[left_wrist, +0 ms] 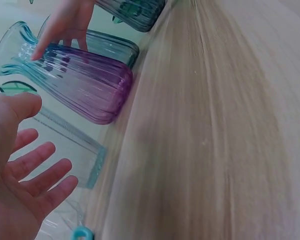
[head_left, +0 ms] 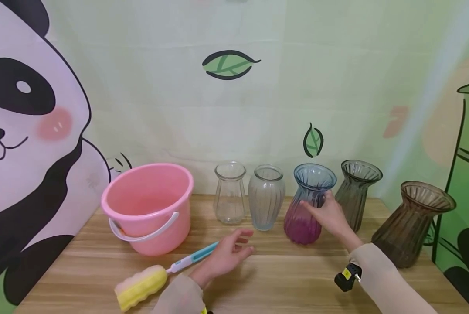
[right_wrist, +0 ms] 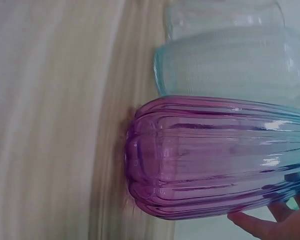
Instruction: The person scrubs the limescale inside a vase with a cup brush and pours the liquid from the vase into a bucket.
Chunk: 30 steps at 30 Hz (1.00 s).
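Observation:
My right hand (head_left: 329, 213) holds the blue-and-purple ribbed glass vase (head_left: 303, 224) below its flared rim, thumb in front and fingers round the far side. The vase stands upright among other glass vases; its purple base (right_wrist: 150, 155) shows in the right wrist view. My left hand (head_left: 229, 255) hovers above the table with fingers loosely spread, holding nothing. Beneath the left hand lies a sponge bottle brush (head_left: 142, 285) with a yellow-and-pink head. Its blue-and-white handle (head_left: 193, 257) is partly hidden by that hand.
Two clear glass vases (head_left: 229, 198) (head_left: 266, 200) stand left of the held one. A grey vase (head_left: 354, 196) and a brown vase (head_left: 409, 226) stand to its right. On the left is a pink bucket (head_left: 147, 233) with a white handle. A printed cloth (head_left: 160, 109) hangs behind the wooden table (head_left: 277, 279).

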Each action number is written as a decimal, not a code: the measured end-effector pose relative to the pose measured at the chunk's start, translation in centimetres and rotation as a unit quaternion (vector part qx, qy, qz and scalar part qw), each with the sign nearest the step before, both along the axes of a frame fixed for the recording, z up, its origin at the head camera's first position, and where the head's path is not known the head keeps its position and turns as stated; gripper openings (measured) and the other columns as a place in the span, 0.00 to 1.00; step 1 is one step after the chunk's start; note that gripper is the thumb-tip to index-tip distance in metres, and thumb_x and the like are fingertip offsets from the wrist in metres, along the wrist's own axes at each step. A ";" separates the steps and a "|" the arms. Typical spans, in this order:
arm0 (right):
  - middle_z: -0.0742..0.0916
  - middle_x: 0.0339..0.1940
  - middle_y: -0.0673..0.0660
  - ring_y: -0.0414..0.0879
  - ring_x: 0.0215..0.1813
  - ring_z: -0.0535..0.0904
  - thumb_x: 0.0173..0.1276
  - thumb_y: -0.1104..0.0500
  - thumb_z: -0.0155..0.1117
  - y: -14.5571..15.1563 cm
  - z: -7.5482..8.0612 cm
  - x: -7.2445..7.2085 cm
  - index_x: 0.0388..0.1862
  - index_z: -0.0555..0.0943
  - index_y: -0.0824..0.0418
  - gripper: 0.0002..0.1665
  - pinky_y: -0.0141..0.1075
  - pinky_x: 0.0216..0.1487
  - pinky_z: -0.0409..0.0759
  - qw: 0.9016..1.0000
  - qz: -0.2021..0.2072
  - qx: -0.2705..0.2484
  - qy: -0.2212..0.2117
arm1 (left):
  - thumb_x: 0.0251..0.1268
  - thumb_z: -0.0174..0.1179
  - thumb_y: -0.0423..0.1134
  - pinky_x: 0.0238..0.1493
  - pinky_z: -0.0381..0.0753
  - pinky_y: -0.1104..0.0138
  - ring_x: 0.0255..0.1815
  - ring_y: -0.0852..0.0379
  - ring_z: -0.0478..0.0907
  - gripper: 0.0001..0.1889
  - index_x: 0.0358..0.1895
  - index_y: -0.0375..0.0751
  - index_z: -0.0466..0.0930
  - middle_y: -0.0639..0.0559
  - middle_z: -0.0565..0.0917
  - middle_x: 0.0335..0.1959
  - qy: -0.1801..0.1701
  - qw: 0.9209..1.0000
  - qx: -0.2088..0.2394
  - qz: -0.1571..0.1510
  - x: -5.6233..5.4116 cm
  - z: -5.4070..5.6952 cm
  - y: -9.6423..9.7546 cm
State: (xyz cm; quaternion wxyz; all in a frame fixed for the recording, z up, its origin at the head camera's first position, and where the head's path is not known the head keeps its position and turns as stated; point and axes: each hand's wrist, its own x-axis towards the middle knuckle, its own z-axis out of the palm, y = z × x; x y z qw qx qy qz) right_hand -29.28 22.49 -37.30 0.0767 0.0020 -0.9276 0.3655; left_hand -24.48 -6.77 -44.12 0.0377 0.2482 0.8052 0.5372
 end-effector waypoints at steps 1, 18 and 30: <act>0.66 0.62 0.79 0.69 0.62 0.66 0.57 0.32 0.56 -0.2 0.1 0.4 0.66 0.50 0.74 0.58 0.57 0.56 0.70 1.000 -0.001 0.006 0.003 | 0.62 0.57 0.39 0.55 0.73 0.53 0.56 0.42 0.72 0.21 0.58 0.40 0.70 0.42 0.74 0.57 0.004 1.000 -0.003 -0.002 0.0 0.2 0.1; 0.80 0.53 0.65 0.59 0.55 0.76 0.53 0.51 0.70 -4.6 -0.1 7.8 0.58 0.67 0.61 0.36 0.52 0.53 0.73 0.991 0.094 -0.054 0.084 | 0.49 0.67 0.50 0.64 0.63 0.53 0.67 0.49 0.61 0.45 0.70 0.50 0.53 0.47 0.63 0.68 0.085 0.994 -0.065 -0.006 1.8 2.8 3.6; 0.83 0.51 0.55 0.52 0.56 0.76 0.49 0.53 0.73 -8.4 -0.3 9.3 0.55 0.72 0.57 0.34 0.48 0.57 0.72 0.976 0.171 -0.105 0.086 | 0.41 0.72 0.48 0.47 0.78 0.66 0.55 0.52 0.74 0.43 0.65 0.50 0.61 0.51 0.76 0.54 0.080 0.997 -0.014 0.016 3.3 3.2 2.0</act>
